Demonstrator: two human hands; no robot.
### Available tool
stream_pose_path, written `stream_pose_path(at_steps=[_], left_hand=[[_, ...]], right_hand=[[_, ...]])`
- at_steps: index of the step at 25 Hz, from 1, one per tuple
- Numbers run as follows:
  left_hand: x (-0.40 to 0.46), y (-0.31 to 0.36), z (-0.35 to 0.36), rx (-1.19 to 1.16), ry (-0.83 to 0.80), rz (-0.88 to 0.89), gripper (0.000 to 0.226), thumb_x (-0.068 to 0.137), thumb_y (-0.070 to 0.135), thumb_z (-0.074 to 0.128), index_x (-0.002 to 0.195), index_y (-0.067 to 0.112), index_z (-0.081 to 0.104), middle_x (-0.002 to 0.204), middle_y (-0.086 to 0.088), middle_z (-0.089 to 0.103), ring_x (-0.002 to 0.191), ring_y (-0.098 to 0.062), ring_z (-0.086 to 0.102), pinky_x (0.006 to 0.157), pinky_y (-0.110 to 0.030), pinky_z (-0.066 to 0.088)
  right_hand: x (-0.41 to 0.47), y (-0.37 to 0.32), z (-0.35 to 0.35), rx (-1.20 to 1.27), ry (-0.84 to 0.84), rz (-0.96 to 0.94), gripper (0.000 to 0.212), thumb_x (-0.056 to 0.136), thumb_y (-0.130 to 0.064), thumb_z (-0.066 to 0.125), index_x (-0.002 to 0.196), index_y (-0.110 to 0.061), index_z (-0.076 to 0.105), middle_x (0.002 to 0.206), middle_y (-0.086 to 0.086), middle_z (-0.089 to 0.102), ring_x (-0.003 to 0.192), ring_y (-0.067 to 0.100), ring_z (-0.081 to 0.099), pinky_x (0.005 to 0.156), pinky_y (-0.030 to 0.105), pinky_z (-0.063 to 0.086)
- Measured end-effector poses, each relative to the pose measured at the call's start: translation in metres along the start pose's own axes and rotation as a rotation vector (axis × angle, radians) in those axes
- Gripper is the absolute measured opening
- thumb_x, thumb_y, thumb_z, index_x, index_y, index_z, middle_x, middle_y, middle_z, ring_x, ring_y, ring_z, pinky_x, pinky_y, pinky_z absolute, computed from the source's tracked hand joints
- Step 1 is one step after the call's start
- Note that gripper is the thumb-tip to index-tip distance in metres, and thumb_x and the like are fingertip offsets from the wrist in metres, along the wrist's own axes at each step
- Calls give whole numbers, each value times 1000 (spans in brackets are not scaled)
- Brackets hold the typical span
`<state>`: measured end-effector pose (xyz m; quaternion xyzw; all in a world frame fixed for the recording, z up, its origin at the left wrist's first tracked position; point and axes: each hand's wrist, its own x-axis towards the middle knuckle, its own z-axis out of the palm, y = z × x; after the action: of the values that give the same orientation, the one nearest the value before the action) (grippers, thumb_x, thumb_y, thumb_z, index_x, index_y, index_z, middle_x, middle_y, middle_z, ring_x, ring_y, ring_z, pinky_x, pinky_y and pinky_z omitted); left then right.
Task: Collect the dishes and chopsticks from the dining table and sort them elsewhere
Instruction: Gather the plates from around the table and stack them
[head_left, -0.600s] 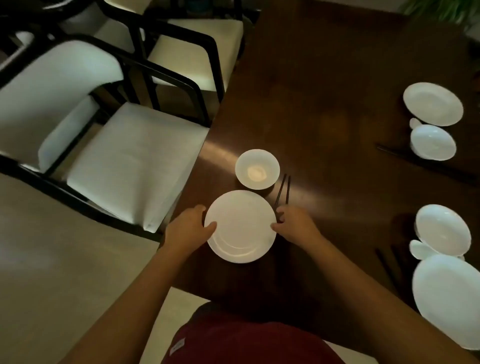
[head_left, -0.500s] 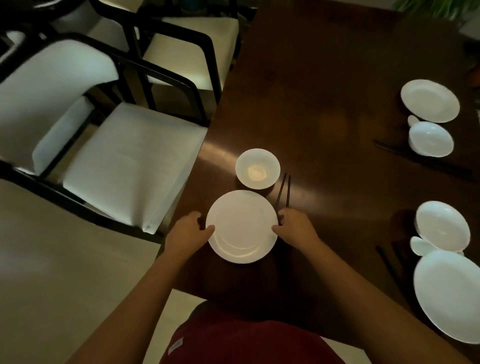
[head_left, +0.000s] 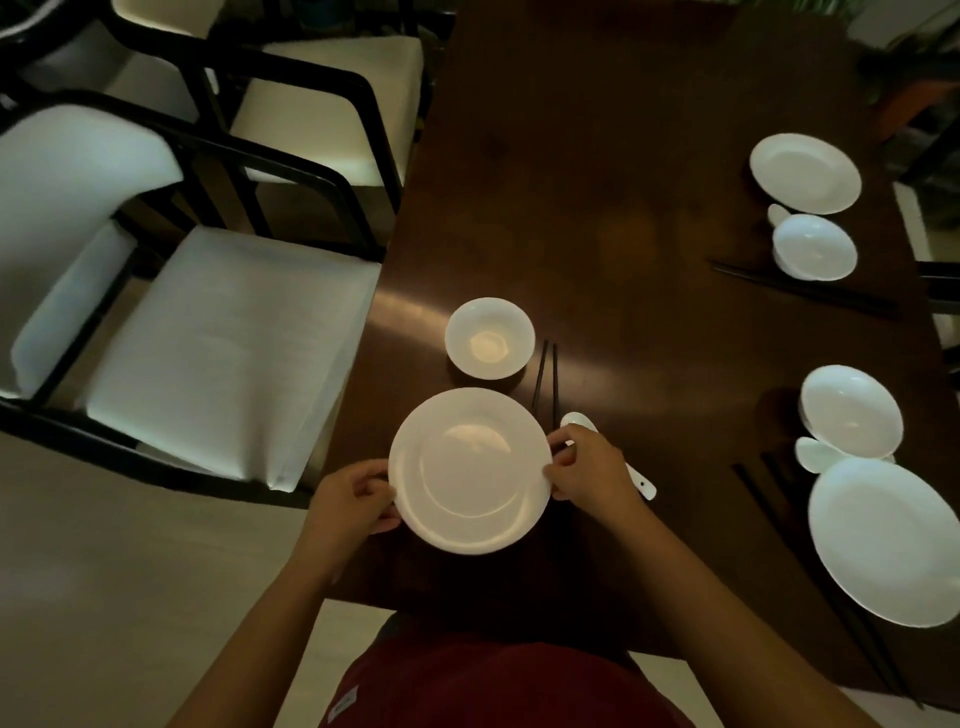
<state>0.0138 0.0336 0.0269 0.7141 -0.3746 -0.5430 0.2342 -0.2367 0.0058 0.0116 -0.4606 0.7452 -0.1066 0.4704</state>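
Fingers of the left hand (head_left: 353, 501) and right hand (head_left: 587, 467) pinch opposite rims of the dinner plate (head_left: 470, 470). Lifting it level should clear the soup spoon (head_left: 641, 483) and chopsticks (head_left: 546, 376) beside it.

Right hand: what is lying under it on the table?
A white spoon runs beneath the right hand; its bowl and handle tip show. Black chopsticks run toward it; their near ends are covered.

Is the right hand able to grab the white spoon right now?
Probably not yet: the right hand grips the plate. The spoon lies just under it, so letting go would free it.
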Motion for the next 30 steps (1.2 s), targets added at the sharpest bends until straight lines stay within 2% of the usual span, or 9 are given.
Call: stream_pose_path(at_steps=[4, 9, 12, 14, 17, 20, 25, 28, 30], left_hand=[[-8, 40, 25, -49, -80, 61, 29, 84, 5, 61, 88, 34, 65, 78, 3, 73, 71, -14, 71, 56, -19, 55], [20, 93, 105, -110, -148, 107, 26, 84, 1, 58, 101, 19, 65, 65, 1, 73, 64, -13, 71, 53, -17, 53], [49, 127, 161, -97, -139, 115, 26, 84, 0, 57, 104, 15, 65, 65, 0, 73, 62, -11, 71, 52, -16, 53], [72, 143, 198, -90, -108, 84, 27, 84, 1, 56, 108, 11, 64, 74, -6, 74, 64, -13, 70, 54, -18, 54], [96, 150, 239, -71, -58, 7, 31, 84, 2, 57, 114, 6, 63, 93, -15, 71, 74, -18, 69, 58, -21, 51], [105, 142, 262, -17, -23, -4, 29, 85, 4, 56, 112, 9, 64, 91, -11, 71, 70, -13, 68, 52, -15, 50], [114, 134, 277, -8, 32, 6, 30, 85, 5, 55, 113, 11, 64, 91, -10, 70, 71, -11, 68, 57, -19, 47], [114, 131, 280, 33, 37, 7, 28, 86, 6, 55, 113, 10, 64, 89, -10, 70, 71, -13, 68, 59, -21, 51], [114, 130, 278, 193, 58, 49, 25, 89, 11, 54, 113, 7, 63, 88, -10, 70, 72, -16, 68, 64, -25, 53]], right_hand=[[-11, 11, -58, 202, 2, -19, 24, 80, -5, 66, 99, -19, 59, 81, 1, 65, 73, 16, 66, 57, 22, 56], [16, 37, -150, 301, 68, -94, 28, 81, 1, 63, 106, -9, 60, 87, 10, 66, 78, 20, 66, 58, 24, 57], [62, 55, -200, 265, 101, -102, 29, 81, 1, 63, 107, -9, 60, 95, 16, 64, 87, 27, 65, 62, 28, 56], [98, 68, -224, 243, 110, -99, 27, 81, 2, 62, 106, -7, 60, 92, 16, 64, 85, 28, 64, 64, 31, 56], [140, 86, -242, 173, 92, -86, 27, 78, 3, 64, 104, -4, 60, 84, 11, 63, 78, 26, 64, 65, 34, 56], [166, 99, -247, 92, 56, -74, 26, 76, 2, 66, 99, -9, 62, 77, 5, 64, 69, 22, 66, 64, 32, 57], [185, 111, -249, 60, 41, -94, 25, 75, 0, 66, 95, -13, 61, 71, 2, 65, 61, 18, 67, 66, 32, 59], [186, 111, -251, 46, 29, -122, 26, 75, -2, 67, 97, -14, 62, 75, 1, 65, 64, 18, 67, 66, 31, 59], [182, 110, -255, 12, 20, -134, 26, 77, -5, 68, 101, -14, 61, 85, 4, 67, 71, 19, 68, 69, 31, 58]])
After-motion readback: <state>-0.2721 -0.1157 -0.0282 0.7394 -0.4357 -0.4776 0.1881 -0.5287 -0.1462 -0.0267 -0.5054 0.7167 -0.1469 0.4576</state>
